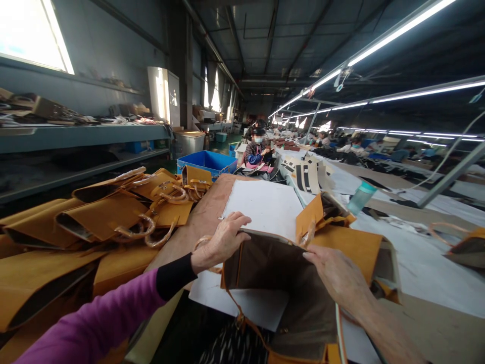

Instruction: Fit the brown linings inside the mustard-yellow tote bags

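Observation:
A tan handbag with a dark brown lining stands open in front of me, its mouth facing me. My left hand is at the upper left of its rim, thumb and fingers closed about the edge. At the upper right, my right hand grips the rim with the thumb on the lining side; its other fingers are mostly hidden. A wrapped handle rises behind the rim near my right hand. A thin tan strap hangs from the bag's near left. Under and behind the bag lie white sheets.
Tan handbags are heaped on the left. More tan bags lie on the right, near a teal-lidded bottle. A blue bin stands beyond the table. A person sits ahead. A metal post slants at right.

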Demonstrator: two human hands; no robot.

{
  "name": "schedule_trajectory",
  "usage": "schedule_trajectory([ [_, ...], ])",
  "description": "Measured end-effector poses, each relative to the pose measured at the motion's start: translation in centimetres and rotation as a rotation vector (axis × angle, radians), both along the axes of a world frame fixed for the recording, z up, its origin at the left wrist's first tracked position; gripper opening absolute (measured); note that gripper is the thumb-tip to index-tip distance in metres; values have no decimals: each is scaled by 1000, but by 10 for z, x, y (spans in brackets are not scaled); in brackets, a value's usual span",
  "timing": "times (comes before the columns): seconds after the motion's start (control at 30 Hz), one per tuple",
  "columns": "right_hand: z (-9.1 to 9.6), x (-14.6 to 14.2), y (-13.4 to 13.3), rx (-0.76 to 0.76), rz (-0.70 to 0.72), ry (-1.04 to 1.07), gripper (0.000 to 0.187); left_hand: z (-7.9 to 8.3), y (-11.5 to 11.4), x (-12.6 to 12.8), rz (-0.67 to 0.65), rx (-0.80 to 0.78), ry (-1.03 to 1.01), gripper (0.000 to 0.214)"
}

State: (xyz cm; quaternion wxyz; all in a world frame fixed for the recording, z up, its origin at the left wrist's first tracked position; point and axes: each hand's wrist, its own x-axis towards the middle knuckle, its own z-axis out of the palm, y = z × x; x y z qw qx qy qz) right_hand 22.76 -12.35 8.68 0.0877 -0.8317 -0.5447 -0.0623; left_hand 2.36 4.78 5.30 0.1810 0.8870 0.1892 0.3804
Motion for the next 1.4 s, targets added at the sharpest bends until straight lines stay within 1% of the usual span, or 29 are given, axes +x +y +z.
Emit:
schedule_trajectory([
  [0.07,1,2,1,-46,19,32,31,1,2,-1,-33,5,-12,22],
  [0.2,5,2,3,-68,25,89,31,0,-3,-6,-116,153,-26,10],
  [0.33,7,0,3,-66,-19,94,31,-5,-10,-12,-105,296,-3,10],
  [0.4,6,0,4,-51,-20,73,30,-7,-13,-15,-95,337,12,10],
  [0.6,7,-1,3,-89,-38,56,28,-3,-26,-21,-101,411,48,19],
  [0.7,8,-2,2,-99,-60,55,27,-3,-33,-26,-150,463,74,24],
  [0.8,6,-2,1,-106,-61,54,27,-8,-35,-29,-202,492,79,30],
  [0.9,3,1,1,-77,-44,50,28,-11,-35,-29,-230,479,65,31],
  [0.97,2,2,2,-69,-48,55,29,-10,-35,-28,-238,454,46,30],
  [1.13,1,4,3,-62,-45,51,28,-3,-37,-21,-165,309,-52,24],
  [1.27,1,4,2,-74,-13,8,30,0,-27,-13,-103,176,-98,17],
  [1.33,1,3,2,-87,-15,-11,30,0,-20,-10,-83,132,-98,17],
  [1.4,1,2,1,-68,-13,-16,29,0,-15,-7,-77,98,-87,16],
])
